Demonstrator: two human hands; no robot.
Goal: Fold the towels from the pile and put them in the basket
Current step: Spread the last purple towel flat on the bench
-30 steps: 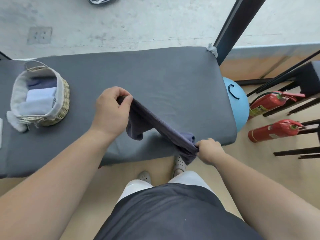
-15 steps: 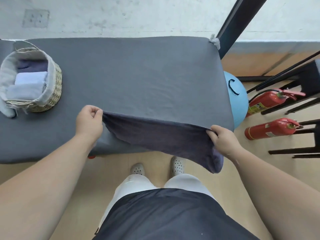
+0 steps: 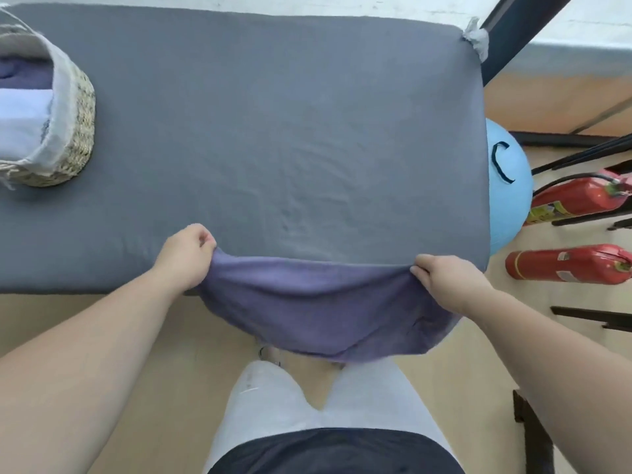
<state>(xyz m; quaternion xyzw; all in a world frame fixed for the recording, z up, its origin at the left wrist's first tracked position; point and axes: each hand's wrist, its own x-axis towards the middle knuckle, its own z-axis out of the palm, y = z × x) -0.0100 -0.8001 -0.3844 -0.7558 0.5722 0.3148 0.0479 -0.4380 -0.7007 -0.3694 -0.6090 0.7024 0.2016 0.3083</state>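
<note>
Table (image 3: 273, 114): covered in a grey fitted sheet, it fills the upper and middle part of the frame; its near edge runs across the middle.
Towel in hand (image 3: 314, 309): dark purple-blue, stretched wide between the two hands at the table's near edge, centre of the frame. Its top edge lies taut along the edge of the sheet, and the rest sags below table level in front of the person's legs.
Basket (image 3: 77, 131): woven straw with a pale cloth liner folded over the rim, standing on the table at the upper left of the frame, partly cut off by the left edge, well apart from the hands.
Basket contents: a dark purple folded towel (image 3: 27, 78) at the far side and a light blue folded towel (image 3: 24, 114) nearer, side by side and touching. How much lies beneath them cannot be told.
Blue ball (image 3: 509, 186): on the floor at the right, just beside the table's end.
Fire extinguishers (image 3: 567, 271): two red ones lying on the floor at the right edge, near the ball.
Left hand (image 3: 186, 258): closed, pinching the towel's upper left corner, centre left of the frame.
Right hand (image 3: 444, 278): closed, pinching the towel's upper right corner, centre right of the frame.
</note>
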